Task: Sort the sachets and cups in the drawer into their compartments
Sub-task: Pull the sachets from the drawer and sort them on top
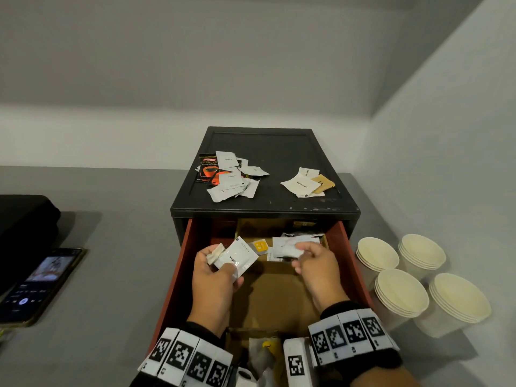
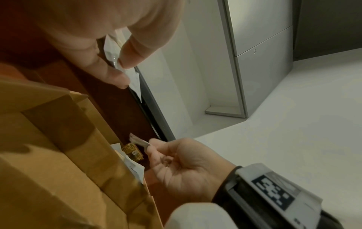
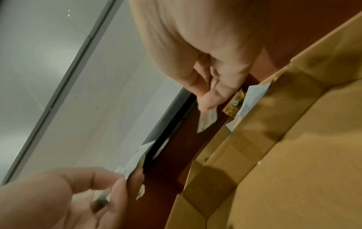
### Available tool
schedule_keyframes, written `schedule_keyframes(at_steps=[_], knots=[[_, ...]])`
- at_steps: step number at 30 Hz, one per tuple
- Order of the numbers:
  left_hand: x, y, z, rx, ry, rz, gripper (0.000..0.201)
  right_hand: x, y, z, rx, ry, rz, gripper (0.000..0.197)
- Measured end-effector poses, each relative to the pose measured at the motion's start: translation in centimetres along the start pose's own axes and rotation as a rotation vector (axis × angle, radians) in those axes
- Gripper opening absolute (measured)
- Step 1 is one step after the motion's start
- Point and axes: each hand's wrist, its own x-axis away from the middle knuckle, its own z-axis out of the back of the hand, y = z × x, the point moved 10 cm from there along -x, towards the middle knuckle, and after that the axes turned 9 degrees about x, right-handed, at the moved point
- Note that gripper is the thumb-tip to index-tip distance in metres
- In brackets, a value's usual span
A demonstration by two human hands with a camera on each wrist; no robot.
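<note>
- Head view: the left hand (image 1: 215,275) grips white coffee sachets (image 1: 237,258) above the open drawer (image 1: 339,241), fingers curled round them.
- The right hand (image 1: 315,265) pinches a white sachet (image 1: 294,251) over the drawer's far right compartment.
- Paper cup stacks (image 1: 402,294) stand at the desk's right edge (image 1: 111,275).

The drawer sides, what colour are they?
Dark red; the head view shows it best.

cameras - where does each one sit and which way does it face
Head: above, looking down at the open drawer; both hands show.
Left wrist: on the left hand, looking along its fingers; the right hand shows too.
Right wrist: on the right hand, looking toward the left hand.
All share the yellow sachet.
</note>
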Motion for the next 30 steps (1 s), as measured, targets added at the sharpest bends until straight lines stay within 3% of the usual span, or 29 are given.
schedule_keyframes(at_steps=[4, 9, 12, 17, 25, 30], knots=[[-0.1, -0.1, -0.1, -0.011, -0.014, 0.008, 0.04, -0.6, 1.1, 0.2, 0.076, -0.016, -0.08, 0.045], [0.1, -0.2, -0.7, -0.039, -0.055, 0.005, 0.041, 1.5, -2.1, -2.4, 0.057, -0.221, 0.078, 0.016], [0.4, -0.1, -1.4, -0.072, -0.112, 0.006, 0.038, 3.0, -4.4, -4.4, 0.147, -0.337, 0.204, 0.01], [0.7, 0.2, -1.6, 0.005, -0.113, 0.032, 0.019, 2.8, -6.0, -3.4, 0.195, -0.29, 0.247, 0.008], [0.2, 0.0, -1.0, -0.014, -0.065, 0.028, 0.018, 0.2, -10.9, 0.9, -0.14, -0.091, 0.164, 0.025], [0.5, 0.5, -1.0, -0.024, -0.061, 0.013, 0.018, -1.6, -16.3, -1.9, -0.18, -0.181, 0.226, 0.044]])
